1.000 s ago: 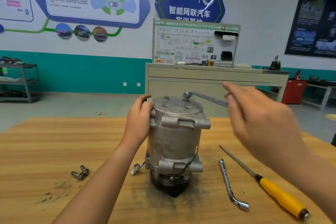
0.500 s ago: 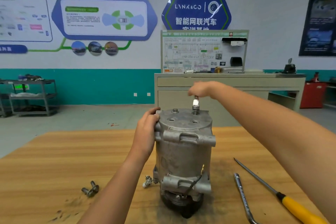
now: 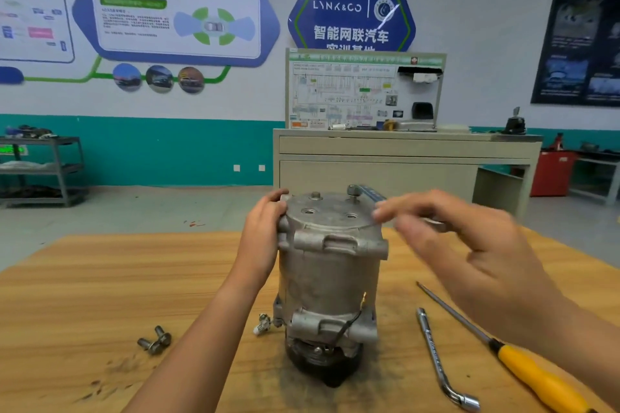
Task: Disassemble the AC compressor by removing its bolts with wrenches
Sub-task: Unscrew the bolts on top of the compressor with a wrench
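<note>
Compressor [image 3: 330, 275] upright, mid desk [image 3: 100, 278]. Left hand [image 3: 265, 231] clamped on top rim. Right hand [image 3: 469, 245] blurred at wrench [image 3: 365, 192] handle; grip cannot tell. Seat wrench square on far-right bolt [image 3: 353, 199]; brace body against torque.

Single head-worn view, close, facing forward and down over table [image 3: 100, 278]
</note>
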`<state>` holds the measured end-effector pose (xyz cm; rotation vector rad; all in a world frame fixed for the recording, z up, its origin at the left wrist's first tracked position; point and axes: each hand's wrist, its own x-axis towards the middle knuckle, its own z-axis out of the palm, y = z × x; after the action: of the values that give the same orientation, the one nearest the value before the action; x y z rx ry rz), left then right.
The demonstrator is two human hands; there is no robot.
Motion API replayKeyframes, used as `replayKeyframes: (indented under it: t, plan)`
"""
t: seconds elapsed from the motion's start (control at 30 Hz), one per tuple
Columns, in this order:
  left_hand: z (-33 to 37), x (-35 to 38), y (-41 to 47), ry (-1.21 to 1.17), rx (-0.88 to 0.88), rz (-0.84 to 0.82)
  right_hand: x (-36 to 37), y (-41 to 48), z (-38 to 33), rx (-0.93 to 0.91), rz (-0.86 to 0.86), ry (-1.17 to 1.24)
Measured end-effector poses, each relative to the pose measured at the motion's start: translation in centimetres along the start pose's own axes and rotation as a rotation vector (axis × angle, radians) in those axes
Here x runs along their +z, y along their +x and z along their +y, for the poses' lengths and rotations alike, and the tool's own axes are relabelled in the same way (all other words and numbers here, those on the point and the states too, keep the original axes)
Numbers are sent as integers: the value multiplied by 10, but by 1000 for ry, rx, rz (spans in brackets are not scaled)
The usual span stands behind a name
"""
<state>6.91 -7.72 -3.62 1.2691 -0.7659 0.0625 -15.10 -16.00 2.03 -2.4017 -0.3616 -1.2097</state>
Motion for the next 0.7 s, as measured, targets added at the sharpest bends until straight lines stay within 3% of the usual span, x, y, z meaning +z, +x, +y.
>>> replayKeyframes:
  t: [0.07,0.13,0.23,0.43,0.5,0.6,0.7]
  plan:
    - [0,1,-1,-22,-6,-3,-32,-19,34,153,201,-138]
    - [1,2,-1,-50,-7,9,-50,-18,77,300,222,-345]
    - [1,1,-1,-69,-16,22,-44,17,135,443,17,-577]
    - [0,0,0,-72,-4,7,46,141,153,754,-420,-364]
    - [1,-1,-1,-75,-9,-7,78,169,130,736,-607,-285]
    - [2,-1,0,-58,-6,-15,121,188,75,516,-813,-226]
    - [2,-1,-1,-50,4,-10,138,173,13,272,-764,-231]
